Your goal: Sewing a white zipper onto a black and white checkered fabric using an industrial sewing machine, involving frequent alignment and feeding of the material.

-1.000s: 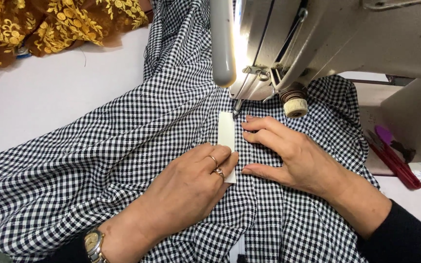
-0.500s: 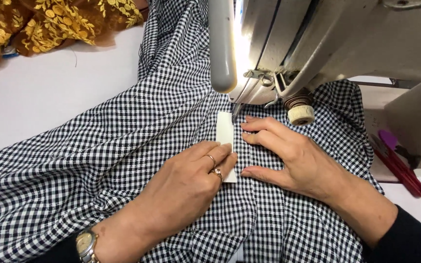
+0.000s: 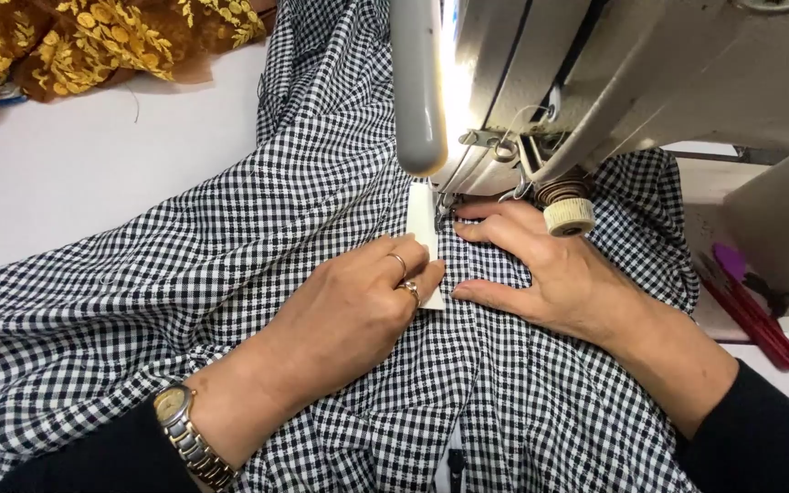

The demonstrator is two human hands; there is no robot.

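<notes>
1. The left hand, wearing gold rings and a wristwatch, lies flat with fingers together on the black-and-white checked cotton fabric, pinning a narrow white strip.
2. The right hand presses flat, fingers spread, just beside the strip.
3. The fabric lies under the grey metal sewing machine.
4. Red-handled scissors lie to the right.
</notes>
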